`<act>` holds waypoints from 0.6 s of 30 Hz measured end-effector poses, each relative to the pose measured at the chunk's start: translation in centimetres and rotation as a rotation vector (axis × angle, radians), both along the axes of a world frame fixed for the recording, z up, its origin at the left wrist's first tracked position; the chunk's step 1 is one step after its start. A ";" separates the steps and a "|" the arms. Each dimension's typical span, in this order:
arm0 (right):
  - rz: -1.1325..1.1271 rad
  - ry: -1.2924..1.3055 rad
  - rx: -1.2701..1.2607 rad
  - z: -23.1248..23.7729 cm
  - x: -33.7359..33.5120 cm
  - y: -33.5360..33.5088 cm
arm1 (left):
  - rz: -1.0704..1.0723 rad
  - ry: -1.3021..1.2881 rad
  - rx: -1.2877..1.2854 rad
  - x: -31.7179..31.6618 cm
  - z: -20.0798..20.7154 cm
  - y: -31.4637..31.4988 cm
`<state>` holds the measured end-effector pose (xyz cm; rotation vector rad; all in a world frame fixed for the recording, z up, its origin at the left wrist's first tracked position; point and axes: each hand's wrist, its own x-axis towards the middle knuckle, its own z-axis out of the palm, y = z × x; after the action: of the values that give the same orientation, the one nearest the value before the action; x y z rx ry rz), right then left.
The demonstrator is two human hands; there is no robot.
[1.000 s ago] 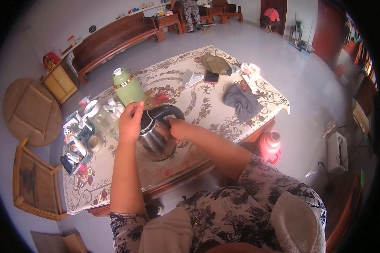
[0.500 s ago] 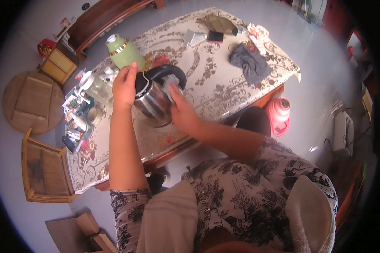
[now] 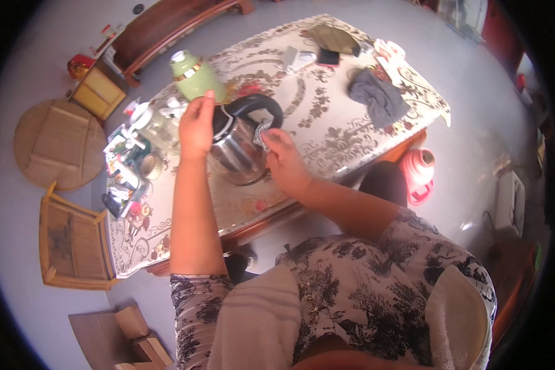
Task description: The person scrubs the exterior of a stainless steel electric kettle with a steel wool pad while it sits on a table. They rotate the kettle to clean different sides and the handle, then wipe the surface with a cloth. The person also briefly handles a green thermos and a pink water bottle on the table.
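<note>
A shiny steel electric kettle [image 3: 236,155] with a black lid and handle [image 3: 271,108] is tilted over the near part of the table. My left hand [image 3: 196,126] grips its black top end from the left, thumb up; the palm side is hidden. In my right hand [image 3: 287,161], a small crumpled silver-grey cloth [image 3: 261,132] is pinched between the fingers. It lies against the kettle's side, close to the handle. Just beyond my left hand stands a pale green thermos flask [image 3: 197,77] with a gold band.
A flowered cloth covers the table [image 3: 302,145]. Left of the kettle are a glass jar [image 3: 159,129], a cup [image 3: 150,166] and assorted small items. A dark grey rag [image 3: 377,97] lies at the right. On the floor stand a pink flask [image 3: 418,166] and a wooden chair [image 3: 74,243].
My right hand has moved slightly down the kettle's side, and its fingers now pinch the cloth rather than lying along it. The whole view has shifted a little.
</note>
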<state>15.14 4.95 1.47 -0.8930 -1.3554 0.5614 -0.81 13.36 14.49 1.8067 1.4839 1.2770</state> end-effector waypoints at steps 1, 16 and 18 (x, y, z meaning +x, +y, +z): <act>0.007 -0.032 0.030 1.6 -0.2 0.5 | -0.014 -0.022 -0.029 0.3 0.2 -0.1; -0.153 -0.183 0.270 6.0 -0.5 1.7 | -0.018 -0.020 -0.031 -0.9 -0.2 0.1; -0.137 -0.189 0.244 6.4 -0.5 1.3 | -0.032 -0.021 -0.044 -0.6 0.1 -0.4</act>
<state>14.66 6.26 7.89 -0.8455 -1.4834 0.2037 -1.41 13.00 14.61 1.7765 1.4551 1.2353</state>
